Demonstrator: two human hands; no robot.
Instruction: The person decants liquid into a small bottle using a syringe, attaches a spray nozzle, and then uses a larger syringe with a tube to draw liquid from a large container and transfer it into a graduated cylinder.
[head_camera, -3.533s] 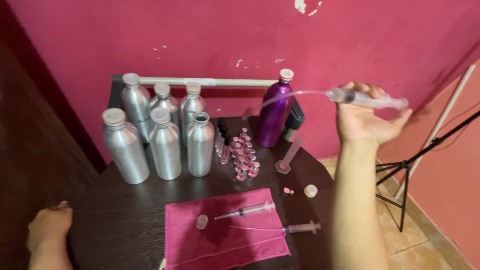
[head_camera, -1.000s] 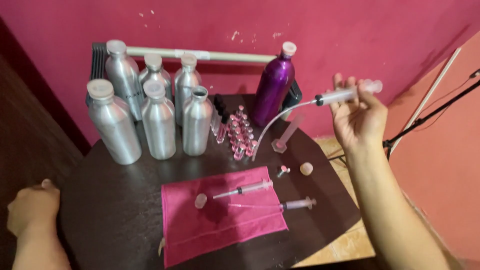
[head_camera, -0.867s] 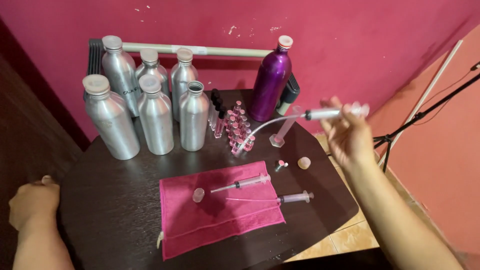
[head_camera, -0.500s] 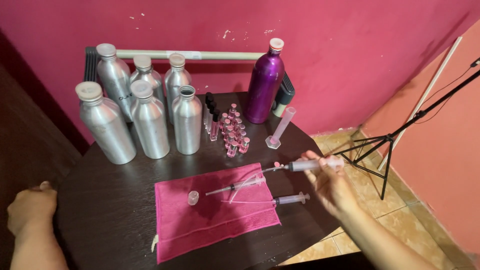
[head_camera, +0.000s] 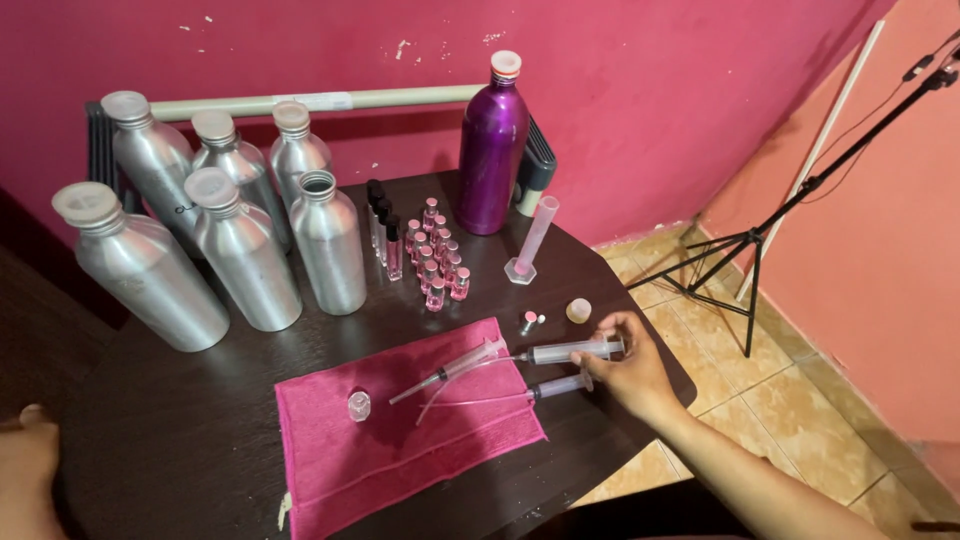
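Our right hand (head_camera: 625, 372) lies at the right edge of the dark bench (head_camera: 180, 440), fingers closed lightly on a syringe (head_camera: 575, 351) near its plunger end. The syringe lies flat, its tip toward the left with a thin clear tube running onto the pink cloth (head_camera: 400, 430). We judge it light and stiff in the barrel, smooth plastic that could slip or roll, while the tube is soft and will trail and snag; the barrel near the finger flange looks the safest place to hold, well clear of the tip. It is clear plastic with a grey stopper inside, slim and long.

Two more syringes lie close by: one (head_camera: 450, 368) slanted on the cloth, another (head_camera: 558, 386) just near of the held one, under our fingers. A small clear cap (head_camera: 359, 405) sits on the cloth to the left.

Our left hand (head_camera: 25, 470) rests at the near left corner of the bench, only partly in view; we cannot tell whether it is open or closed.

Farther off stand six silver bottles (head_camera: 240, 250) on the left, a cluster of small pink vials (head_camera: 440, 265) in the middle, a tall purple bottle (head_camera: 492, 150) behind them, and a slim measuring cylinder (head_camera: 535, 240) to its right. A tripod (head_camera: 760, 250) stands on the tiled floor at right.
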